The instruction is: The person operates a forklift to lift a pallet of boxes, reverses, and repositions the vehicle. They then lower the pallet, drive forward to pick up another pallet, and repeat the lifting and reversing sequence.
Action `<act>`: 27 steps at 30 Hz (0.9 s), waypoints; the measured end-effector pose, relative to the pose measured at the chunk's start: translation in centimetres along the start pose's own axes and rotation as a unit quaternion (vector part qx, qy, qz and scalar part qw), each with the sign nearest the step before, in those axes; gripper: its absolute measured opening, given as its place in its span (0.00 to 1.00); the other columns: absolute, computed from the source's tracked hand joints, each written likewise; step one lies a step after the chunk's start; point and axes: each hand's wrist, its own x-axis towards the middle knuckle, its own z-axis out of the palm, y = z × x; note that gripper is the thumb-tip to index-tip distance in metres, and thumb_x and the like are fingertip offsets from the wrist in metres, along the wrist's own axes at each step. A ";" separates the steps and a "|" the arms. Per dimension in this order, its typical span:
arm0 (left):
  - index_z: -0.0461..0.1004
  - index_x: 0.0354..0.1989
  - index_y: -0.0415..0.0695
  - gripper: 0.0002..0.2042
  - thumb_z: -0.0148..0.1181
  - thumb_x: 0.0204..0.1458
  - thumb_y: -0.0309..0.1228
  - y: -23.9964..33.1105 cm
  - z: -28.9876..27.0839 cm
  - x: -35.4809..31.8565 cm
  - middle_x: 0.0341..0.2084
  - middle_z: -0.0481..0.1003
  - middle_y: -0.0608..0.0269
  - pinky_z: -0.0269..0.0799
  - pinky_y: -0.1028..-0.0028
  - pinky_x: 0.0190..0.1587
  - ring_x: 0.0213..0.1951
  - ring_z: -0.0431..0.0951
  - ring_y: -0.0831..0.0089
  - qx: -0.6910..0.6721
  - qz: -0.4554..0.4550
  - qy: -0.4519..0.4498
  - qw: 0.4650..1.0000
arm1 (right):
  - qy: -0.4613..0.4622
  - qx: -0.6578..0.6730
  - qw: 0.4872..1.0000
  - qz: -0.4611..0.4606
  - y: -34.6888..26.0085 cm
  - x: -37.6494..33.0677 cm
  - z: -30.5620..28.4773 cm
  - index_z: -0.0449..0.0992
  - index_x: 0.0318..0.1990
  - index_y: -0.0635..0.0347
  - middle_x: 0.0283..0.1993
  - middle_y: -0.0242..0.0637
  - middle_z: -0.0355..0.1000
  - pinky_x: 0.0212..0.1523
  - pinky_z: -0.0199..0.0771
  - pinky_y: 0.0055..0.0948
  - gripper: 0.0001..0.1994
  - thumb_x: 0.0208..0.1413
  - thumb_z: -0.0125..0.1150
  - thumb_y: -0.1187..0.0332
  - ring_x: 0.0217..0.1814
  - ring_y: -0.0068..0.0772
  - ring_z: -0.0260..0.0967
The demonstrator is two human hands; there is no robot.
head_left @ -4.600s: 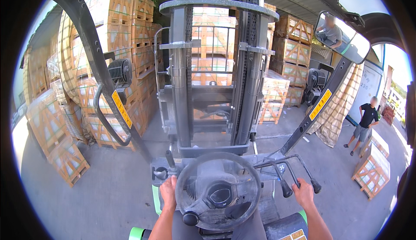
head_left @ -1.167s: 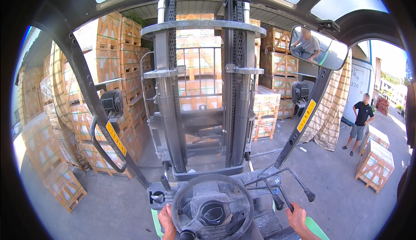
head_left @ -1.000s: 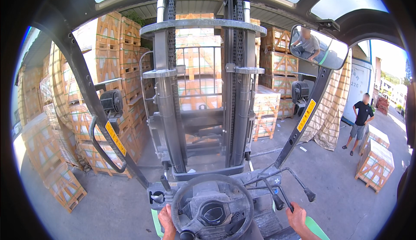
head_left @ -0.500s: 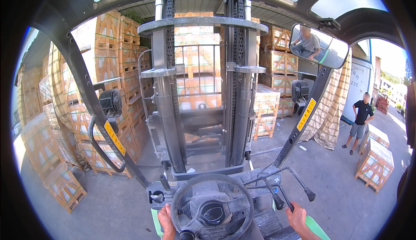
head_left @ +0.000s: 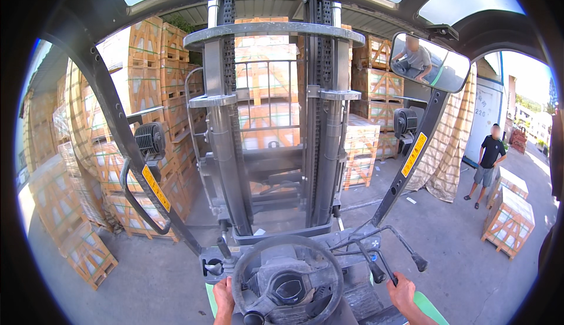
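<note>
Grey floor (head_left: 158,275) bears wooden crates (head_left: 145,46); right hand (head_left: 402,293) curls round a lever (head_left: 386,267); left hand (head_left: 223,295) meets steering wheel (head_left: 289,288), finger closure unclear.

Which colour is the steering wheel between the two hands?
The steering wheel is dark grey, clearest in the head view.

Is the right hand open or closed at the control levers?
Closed: the right hand is curled around the middle control lever, hiding that lever's lower end.
</note>
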 end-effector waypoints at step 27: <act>0.80 0.32 0.32 0.18 0.55 0.67 0.35 -0.9 0.6 -3.5 0.18 0.74 0.66 0.64 0.68 0.27 0.23 0.67 0.80 -0.086 -0.020 0.025 0.996 | 0.123 -0.012 0.982 -0.141 -5.8 4.7 -2.8 0.77 0.50 0.62 0.44 0.48 0.79 0.48 0.73 0.53 0.16 0.57 0.66 0.64 0.45 0.57 0.76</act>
